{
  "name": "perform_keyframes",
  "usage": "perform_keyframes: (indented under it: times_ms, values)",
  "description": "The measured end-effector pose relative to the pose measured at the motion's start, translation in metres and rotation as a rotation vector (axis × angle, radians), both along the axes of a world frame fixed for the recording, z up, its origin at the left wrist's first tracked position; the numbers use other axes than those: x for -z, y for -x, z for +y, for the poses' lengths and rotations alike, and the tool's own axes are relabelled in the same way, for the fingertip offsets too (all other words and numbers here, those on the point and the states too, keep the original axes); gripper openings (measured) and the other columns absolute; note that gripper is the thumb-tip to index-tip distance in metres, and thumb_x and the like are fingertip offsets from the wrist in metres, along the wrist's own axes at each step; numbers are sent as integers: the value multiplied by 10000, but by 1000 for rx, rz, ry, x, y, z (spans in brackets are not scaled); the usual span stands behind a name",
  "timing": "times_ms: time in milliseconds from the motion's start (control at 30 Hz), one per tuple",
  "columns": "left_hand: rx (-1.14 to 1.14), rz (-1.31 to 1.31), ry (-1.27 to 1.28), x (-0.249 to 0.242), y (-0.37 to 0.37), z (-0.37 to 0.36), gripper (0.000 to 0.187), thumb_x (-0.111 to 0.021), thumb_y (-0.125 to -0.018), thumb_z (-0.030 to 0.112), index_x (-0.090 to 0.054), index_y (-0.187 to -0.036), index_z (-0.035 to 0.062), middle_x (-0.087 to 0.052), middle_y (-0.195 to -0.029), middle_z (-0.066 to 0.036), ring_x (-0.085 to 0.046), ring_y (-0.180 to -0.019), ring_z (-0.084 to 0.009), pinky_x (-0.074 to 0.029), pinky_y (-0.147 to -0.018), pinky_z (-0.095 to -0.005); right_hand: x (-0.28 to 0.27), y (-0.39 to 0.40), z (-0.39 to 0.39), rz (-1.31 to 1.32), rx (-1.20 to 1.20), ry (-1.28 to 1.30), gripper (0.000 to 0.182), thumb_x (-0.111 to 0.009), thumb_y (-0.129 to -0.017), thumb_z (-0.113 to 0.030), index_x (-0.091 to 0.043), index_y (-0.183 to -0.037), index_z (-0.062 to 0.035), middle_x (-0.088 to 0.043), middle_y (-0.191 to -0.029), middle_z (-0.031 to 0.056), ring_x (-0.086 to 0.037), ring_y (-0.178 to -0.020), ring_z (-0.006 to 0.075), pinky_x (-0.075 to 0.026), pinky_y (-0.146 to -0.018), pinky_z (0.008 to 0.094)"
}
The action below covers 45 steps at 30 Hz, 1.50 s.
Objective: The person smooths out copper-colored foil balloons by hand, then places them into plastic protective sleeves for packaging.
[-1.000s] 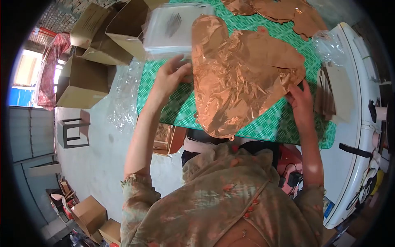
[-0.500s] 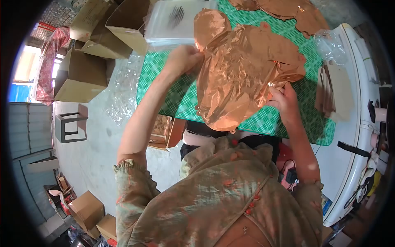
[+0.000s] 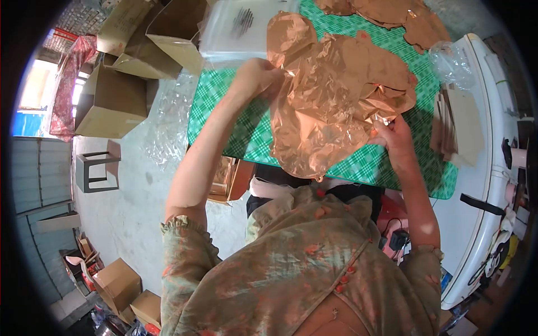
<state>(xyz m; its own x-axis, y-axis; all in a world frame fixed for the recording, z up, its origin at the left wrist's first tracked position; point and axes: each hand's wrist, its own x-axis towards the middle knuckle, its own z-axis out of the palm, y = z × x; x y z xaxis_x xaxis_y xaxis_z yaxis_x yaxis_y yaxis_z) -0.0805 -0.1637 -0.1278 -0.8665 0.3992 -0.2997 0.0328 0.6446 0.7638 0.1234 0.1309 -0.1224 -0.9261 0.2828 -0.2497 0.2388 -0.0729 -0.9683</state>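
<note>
A flat, crinkled copper-coloured foil balloon [image 3: 330,101] with rounded lobes lies over the green plaid tablecloth [image 3: 235,134], its lower end near the table's front edge. My left hand [image 3: 259,78] is closed on the balloon's left edge, just below the upper-left lobe; its fingertips are partly hidden. At the lower right, my right hand [image 3: 395,140] pinches the balloon's edge between thumb and fingers, where the foil puckers and shines. More copper foil balloons [image 3: 386,17] lie flat at the far side of the table.
A stack of clear plastic bags [image 3: 241,33] lies at the back left. Open cardboard boxes [image 3: 112,106] stand beyond it. To the right are cardboard sheets [image 3: 462,123], crumpled clear plastic [image 3: 451,64] and a white appliance [image 3: 487,168]. A small stool [image 3: 98,168] stands on the floor.
Both hands have shifted slightly right, and my right hand has also dropped a little. The foil between them has changed its creases and its lower part looks flatter.
</note>
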Motion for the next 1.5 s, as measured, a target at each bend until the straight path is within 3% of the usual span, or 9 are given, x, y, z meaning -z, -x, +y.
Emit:
perform_keyframes:
  times_ms: [267,300,600,867,1000,1033,1233,1333,1500]
  values:
    - [-102,487,59,18,-8,-5,455,-683,-940,362,-668,-1097,-65,-753,-863,-134,-689,-661,-158,-538,-582,-315,11,-7,23,-43,-58,-60,526,-615,-946,-87,-454,-1437,15,-655,-1190,114,-688,-952,158,-623,-699,309]
    - [-190,342,51,3,-14,-1,523,-675,-878,432,-692,-1052,-61,-744,-969,-235,-713,-957,-376,-528,-884,-448,10,-8,25,-46,-71,-74,529,-613,-943,-88,-454,-1436,16,-655,-1191,115,-688,-949,157,-623,-693,304]
    - [-107,77,66,-9,5,18,408,-687,-942,365,-717,-968,-41,-642,-619,-56,-564,-471,-131,-448,-466,-295,-8,-10,36,-117,-148,-141,534,-614,-944,-130,-451,-1428,27,-654,-1186,120,-697,-939,164,-629,-695,283]
    - [-241,403,-74,25,-3,6,314,-692,-870,337,-729,-968,41,-739,-787,-119,-711,-711,-257,-535,-690,-396,6,4,65,-28,29,91,399,-627,-1009,-307,-575,-1242,13,-679,-1072,93,-717,-903,166,-625,-724,301]
    - [-257,408,-75,15,-18,-1,266,-723,-890,288,-695,-928,26,-732,-766,-114,-718,-718,-246,-541,-688,-369,6,30,99,-95,162,245,291,-733,-933,-341,-632,-994,-75,-638,-919,15,-653,-732,121,-577,-630,293]
    - [-256,433,-116,18,-19,-1,256,-726,-894,273,-692,-934,22,-729,-760,-114,-714,-709,-243,-540,-683,-365,4,39,97,-54,240,228,272,-755,-911,-334,-611,-874,-106,-587,-778,-13,-553,-594,97,-463,-509,264]
    - [-253,468,-181,15,-25,5,223,-748,-902,200,-664,-957,1,-725,-785,-118,-697,-693,-207,-533,-662,-348,19,88,153,-113,-5,-157,216,-689,-935,-261,-614,-921,-59,-622,-825,30,-564,-634,112,-473,-547,283]
    - [-269,511,-145,7,-32,6,222,-760,-898,183,-633,-934,4,-687,-746,-93,-644,-653,-168,-516,-640,-327,18,105,151,-41,9,-224,212,-701,-944,-260,-605,-961,-71,-541,-679,-31,-466,-528,64,-356,-457,253]
    - [-327,545,-351,27,-34,-3,260,-778,-897,158,-563,-865,15,-588,-677,-35,-515,-612,-106,-457,-589,-288,-18,97,123,269,140,-276,261,-684,-962,-243,-609,-1107,-39,-590,-754,-34,-524,-598,56,-416,-520,231]
